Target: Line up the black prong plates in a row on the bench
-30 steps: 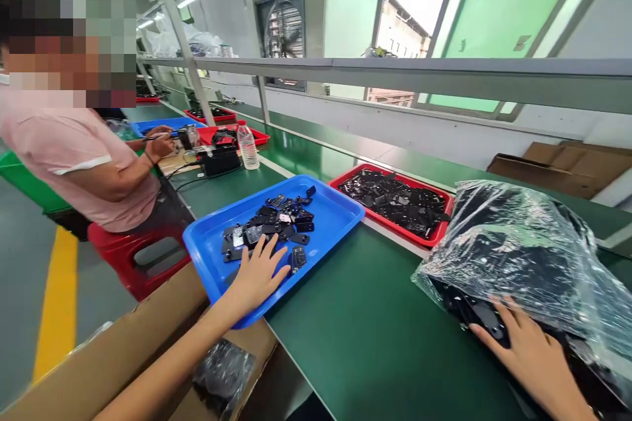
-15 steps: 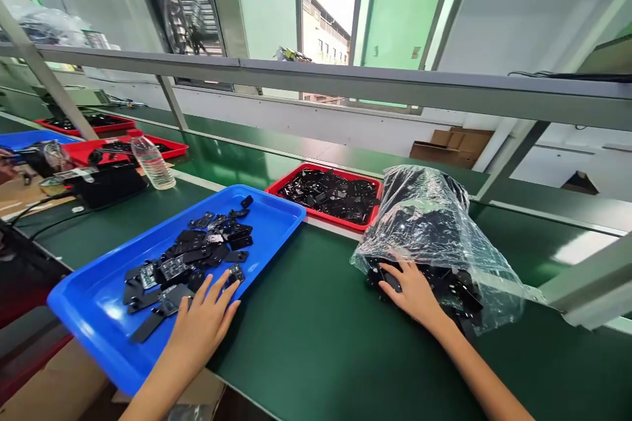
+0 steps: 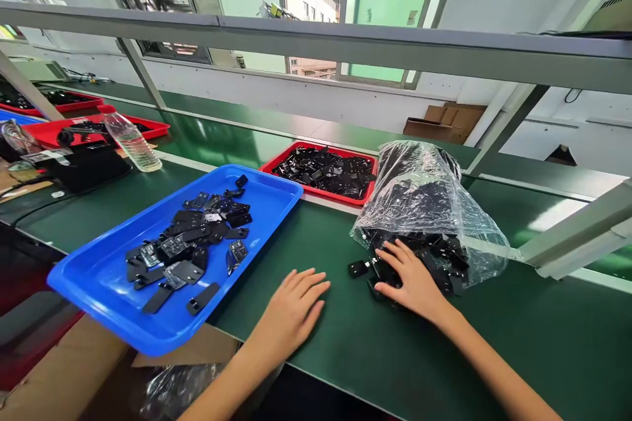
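My right hand (image 3: 412, 281) rests with fingers spread on small black plastic parts (image 3: 442, 253) that spill from the mouth of a clear plastic bag (image 3: 419, 194). One black part (image 3: 358, 268) lies at the left edge of this heap, near my fingertips. My left hand (image 3: 296, 306) is over the green tabletop between the bag and a blue tray (image 3: 269, 194); its fingers are stretched out and it holds nothing. Inside the blue tray is a loose pile of flat black parts (image 3: 192, 237), a few with shiny clear pieces.
A red tray (image 3: 368, 197) full of black parts stands behind. A water bottle (image 3: 133, 143) and a black box (image 3: 89, 174) with cables are at the left. A metal shelf beam (image 3: 316, 39) crosses above the bench. Below the edge lies an open carton (image 3: 79, 368).
My left hand has left the blue tray and moved right over the tabletop. Another flat part shows at the tray's near side. Black parts have come further out of the bag under my right hand.
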{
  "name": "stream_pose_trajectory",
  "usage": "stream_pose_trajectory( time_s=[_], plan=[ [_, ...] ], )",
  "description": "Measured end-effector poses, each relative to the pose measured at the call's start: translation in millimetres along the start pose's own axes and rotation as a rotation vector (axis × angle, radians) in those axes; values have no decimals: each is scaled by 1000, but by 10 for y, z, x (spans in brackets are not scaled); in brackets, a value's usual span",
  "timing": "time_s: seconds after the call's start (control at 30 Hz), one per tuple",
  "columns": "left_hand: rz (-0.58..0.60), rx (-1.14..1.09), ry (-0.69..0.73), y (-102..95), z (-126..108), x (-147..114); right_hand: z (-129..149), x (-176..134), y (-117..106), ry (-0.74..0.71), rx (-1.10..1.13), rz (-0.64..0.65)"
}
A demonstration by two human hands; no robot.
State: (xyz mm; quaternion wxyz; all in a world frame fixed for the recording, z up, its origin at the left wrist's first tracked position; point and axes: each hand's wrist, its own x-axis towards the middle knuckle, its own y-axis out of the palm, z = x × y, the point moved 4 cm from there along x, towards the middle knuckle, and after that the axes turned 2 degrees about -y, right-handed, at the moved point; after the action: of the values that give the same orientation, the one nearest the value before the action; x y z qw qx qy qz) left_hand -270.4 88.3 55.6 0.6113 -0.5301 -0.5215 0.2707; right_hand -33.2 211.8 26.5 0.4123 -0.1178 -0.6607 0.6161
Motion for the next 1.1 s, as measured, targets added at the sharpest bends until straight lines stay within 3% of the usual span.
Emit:
stream_pose_trajectory(
  time_s=[0.13,0.23,0.33,0.47,0.57,0.67,0.83,1.0,1.1],
  plan=[
    [125,-85,61,357,-232,604,351,-240,72,-55,-53,30],
    [204,-136,70,482,-232,748,395,-406,43,-78,-88,9],
    [266,-184,59,415,-230,561,235,-517,-44,-102,-102,-17],
    [340,-257,12,161,-196,243,-17,-609,-146,-93,-105,-74],
    [396,-297,-10,73,-108,230,-62,-632,-182,-40,-98,-112],
    [416,-301,-23,175,-43,360,61,-618,-229,-4,-53,-108],
    [351,-245,-28,426,-97,427,485,-527,-371,34,103,7],
    [200,-316,-66,413,-27,114,731,-324,-309,168,401,267],
    [128,-298,-157,391,58,-63,703,-256,-211,279,415,256]
  ],
)
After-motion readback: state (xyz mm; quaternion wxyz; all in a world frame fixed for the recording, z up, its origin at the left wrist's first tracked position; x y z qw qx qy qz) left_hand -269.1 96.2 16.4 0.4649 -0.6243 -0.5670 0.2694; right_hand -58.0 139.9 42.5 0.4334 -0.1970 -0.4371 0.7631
